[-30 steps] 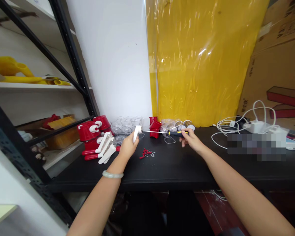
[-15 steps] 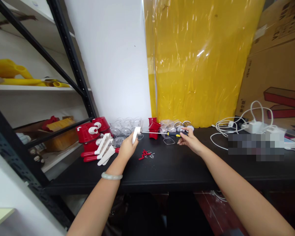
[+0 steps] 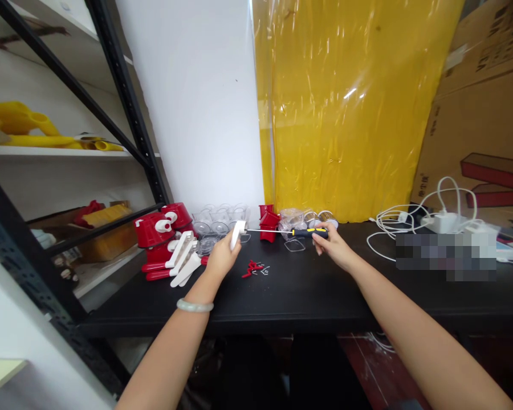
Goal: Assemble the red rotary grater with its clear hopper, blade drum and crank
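My left hand (image 3: 223, 254) is closed around a white plastic handle part (image 3: 236, 236), held up over the table. A screwdriver (image 3: 310, 233) with a black and yellow grip lies level in my right hand (image 3: 332, 247), its fingers closed on the end of the grip. The long thin shaft points left, and its tip meets the end of the white part; what the tip touches inside is hidden. Below, small red pieces (image 3: 252, 268) lie beside small metal screws or pins (image 3: 265, 270). Left of my left hand rest several white and red handles (image 3: 182, 259).
Red housings (image 3: 154, 230) are stacked at the table's left. Clear plastic cups (image 3: 220, 215) and red funnel-like parts (image 3: 268, 221) stand along the back, near round metal-rimmed pieces (image 3: 326, 217). White cables and chargers (image 3: 444, 221) sprawl at right. A black-framed shelf (image 3: 128, 85) borders the left side.
The fingers of my right hand, looser and more spread before, now wrap closer on the screwdriver's grip, which has turned a little. My left hand and the white part stay nearly still.
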